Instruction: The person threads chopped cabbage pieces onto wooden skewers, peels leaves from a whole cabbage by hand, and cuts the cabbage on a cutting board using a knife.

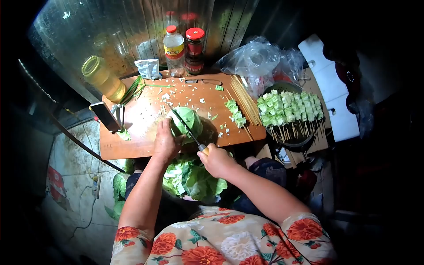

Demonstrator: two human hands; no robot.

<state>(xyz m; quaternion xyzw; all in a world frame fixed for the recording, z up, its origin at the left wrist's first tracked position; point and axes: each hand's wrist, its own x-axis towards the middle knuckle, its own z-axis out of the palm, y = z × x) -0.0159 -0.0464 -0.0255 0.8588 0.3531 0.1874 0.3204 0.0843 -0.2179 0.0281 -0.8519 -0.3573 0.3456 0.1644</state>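
- The cabbage (pixel 191 118) is set at the near edge of the wooden counter (pixel 145 106) and is taken as the landmark for all places below
- The cabbage is grasped at its left side by the left hand (pixel 166 139), with the fingers curved against the leaves
- The wooden handle of the knife (pixel 186 127) is gripped by the right hand (pixel 218 161), its fingers closed, to the near right of the cabbage
- The blade is laid slantwise across the cabbage; how deep it is sunk cannot be told
- Loose leaves (pixel 194 179) are heaped below the cabbage, on the near side
- Green scraps are scattered around and beyond the cabbage
- One loaded skewer (pixel 235 114) and a bundle of bare sticks (pixel 245 99) are placed to the right of the cabbage
- Many skewers threaded with leaf pieces (pixel 289 106) are rested across a dark pot (pixel 296 142), farther right of the cabbage
- A phone (pixel 105 116) is propped to the left of the cabbage, with a tilted jug (pixel 110 84) seen beyond it
- A bottle (pixel 175 53) and a red-lidded jar (pixel 194 46) are stood beyond the cabbage
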